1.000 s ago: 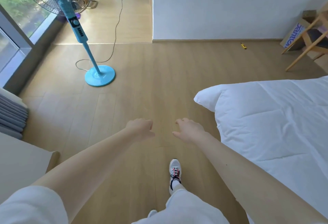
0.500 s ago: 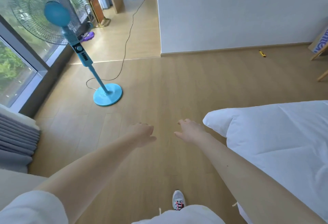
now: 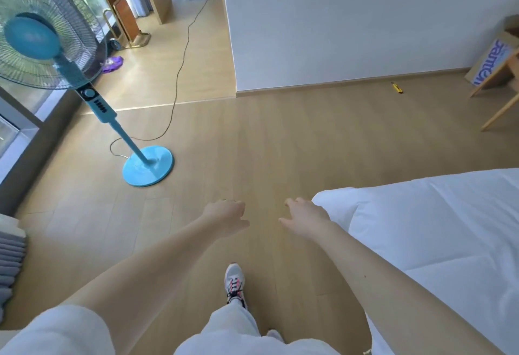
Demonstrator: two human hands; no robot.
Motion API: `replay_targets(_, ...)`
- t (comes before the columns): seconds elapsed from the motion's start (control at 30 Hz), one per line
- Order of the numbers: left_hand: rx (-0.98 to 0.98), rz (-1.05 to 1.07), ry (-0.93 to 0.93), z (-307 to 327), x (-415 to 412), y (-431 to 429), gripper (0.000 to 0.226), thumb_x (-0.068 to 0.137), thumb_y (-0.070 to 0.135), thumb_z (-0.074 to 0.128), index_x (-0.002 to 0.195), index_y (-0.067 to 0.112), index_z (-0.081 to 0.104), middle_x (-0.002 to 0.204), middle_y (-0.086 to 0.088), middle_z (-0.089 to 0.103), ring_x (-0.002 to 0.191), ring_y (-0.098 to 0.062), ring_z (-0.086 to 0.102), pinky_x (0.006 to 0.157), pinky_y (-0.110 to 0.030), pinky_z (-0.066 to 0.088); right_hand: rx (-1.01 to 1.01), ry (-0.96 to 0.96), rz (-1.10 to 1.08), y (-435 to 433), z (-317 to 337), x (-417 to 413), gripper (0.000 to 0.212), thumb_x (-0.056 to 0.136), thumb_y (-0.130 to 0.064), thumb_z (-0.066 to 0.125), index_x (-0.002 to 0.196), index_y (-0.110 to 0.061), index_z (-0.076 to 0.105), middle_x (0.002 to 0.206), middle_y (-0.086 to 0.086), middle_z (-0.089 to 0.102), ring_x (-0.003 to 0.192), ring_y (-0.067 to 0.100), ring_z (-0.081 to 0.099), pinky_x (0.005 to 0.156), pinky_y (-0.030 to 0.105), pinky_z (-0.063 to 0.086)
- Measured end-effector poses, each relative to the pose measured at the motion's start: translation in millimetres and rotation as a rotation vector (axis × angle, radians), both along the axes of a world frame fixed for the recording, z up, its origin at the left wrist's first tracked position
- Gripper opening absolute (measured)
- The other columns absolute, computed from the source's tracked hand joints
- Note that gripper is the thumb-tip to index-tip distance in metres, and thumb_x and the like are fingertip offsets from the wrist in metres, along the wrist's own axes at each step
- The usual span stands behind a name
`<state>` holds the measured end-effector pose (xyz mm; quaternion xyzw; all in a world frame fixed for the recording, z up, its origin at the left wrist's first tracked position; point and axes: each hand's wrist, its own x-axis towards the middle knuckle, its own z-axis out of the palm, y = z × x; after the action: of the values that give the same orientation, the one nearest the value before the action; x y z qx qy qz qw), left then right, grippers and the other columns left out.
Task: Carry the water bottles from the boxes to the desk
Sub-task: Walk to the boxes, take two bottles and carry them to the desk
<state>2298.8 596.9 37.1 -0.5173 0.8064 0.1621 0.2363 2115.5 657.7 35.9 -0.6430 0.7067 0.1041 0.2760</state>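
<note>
Nothing carried yet. Left hand (image 3: 224,215), right hand (image 3: 304,217) held empty, loosely curled, beside bed (image 3: 427,231); cardboard box (image 3: 490,64) beyond bed.

The wooden floor (image 3: 280,135) carries a blue standing fan (image 3: 97,103), its cord (image 3: 179,73) and a small yellow object (image 3: 397,87).

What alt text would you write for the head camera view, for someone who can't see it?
The person's left hand and right hand reach forward, holding nothing, above a wooden floor. A blue standing fan is on the left, a white bed on the right, and a printed cardboard box sits by the far wall.
</note>
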Motion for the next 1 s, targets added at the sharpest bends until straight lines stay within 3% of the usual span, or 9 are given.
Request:
replay_targets(0.27,0.012,-0.114,0.032,-4.1,-37.4,-100.4,0.037,0.096,0.043,0.046,0.124,0.018,0.05,0.127,-0.003,0.054,0.117,-0.024,0.051,0.077,-0.03,0.034,0.009,0.019,-0.12,-82.7,-1.7,-27.2,0.051,0.1,-0.043,0.04,0.143,-0.016,0.036,0.139,0.005,0.044,0.125,0.025,0.045,0.096,0.038,0.043)
replay_targets(0.6,-0.028,-0.236,0.077,12.3,-53.9,-263.7,0.04,0.098,0.044,0.045,0.127,0.017,0.05,0.129,-0.005,0.053,0.119,-0.027,0.05,0.084,-0.032,0.039,0.042,0.086,-0.221,-225.6,12.5,-32.4,0.05,0.1,-0.044,0.04,0.142,-0.017,0.037,0.14,0.004,0.044,0.128,0.025,0.043,0.1,0.04,0.041)
replay_targets(1.0,-0.006,-0.318,0.109,4.2,-95.8,-345.3,0.042,0.097,0.046,0.045,0.128,0.018,0.049,0.13,-0.005,0.053,0.12,-0.026,0.05,0.083,-0.031,0.038,0.056,0.093,-0.311,-301.0,13.6,-63.0,0.05,0.1,-0.043,0.042,0.142,-0.016,0.037,0.139,0.006,0.044,0.128,0.027,0.043,0.097,0.038,0.038)
